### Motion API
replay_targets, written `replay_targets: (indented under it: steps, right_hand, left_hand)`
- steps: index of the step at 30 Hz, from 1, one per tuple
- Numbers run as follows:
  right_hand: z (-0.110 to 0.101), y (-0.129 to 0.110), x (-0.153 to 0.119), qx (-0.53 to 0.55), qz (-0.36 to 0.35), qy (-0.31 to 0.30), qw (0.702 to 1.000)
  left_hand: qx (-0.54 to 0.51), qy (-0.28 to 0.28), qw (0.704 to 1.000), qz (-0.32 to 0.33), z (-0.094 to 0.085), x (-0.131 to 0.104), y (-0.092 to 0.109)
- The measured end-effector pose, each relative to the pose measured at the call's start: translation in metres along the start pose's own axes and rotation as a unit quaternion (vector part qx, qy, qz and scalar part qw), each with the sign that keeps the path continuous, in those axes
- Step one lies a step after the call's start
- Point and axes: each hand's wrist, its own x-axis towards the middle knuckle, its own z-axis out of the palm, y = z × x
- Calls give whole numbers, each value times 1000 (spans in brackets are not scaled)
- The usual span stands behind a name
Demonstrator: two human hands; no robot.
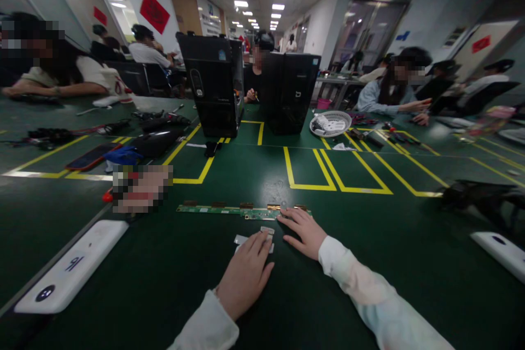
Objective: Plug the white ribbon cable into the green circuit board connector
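A long, thin green circuit board (223,210) with several brownish tabs along its far edge lies across the tabletop in front of me. My right hand (304,233) rests at its right end, fingers spread, the fingertips on or beside the board. Nearer to me, my left hand (246,274) lies palm down with its fingers stretched out over some small white pieces (240,239) that look like labels or slips. The fingers cover most of them, and I cannot tell how many there are.
Two black computer towers (215,87) stand beyond the board. A white basket (330,123) is right of them. Cables (49,136) and a blue item (123,157) lie left. White devices (74,268) flank me. Yellow tape (311,188) marks the green table. Other people sit around.
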Motion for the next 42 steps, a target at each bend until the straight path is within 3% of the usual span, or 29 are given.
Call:
replay_targets:
  steps: [9, 29, 42]
  right_hand:
    - [0, 0, 0, 1, -3, 8, 1000]
    - [-3, -2, 0, 5, 6, 0, 1000]
    - [-2, -2, 0, 6, 2, 2, 1000]
  left_hand:
    - [61, 28, 998, -19, 13, 14, 6]
    - [29, 9, 999, -37, 9, 16, 8]
    - [25, 27, 999, -23, 9, 17, 6]
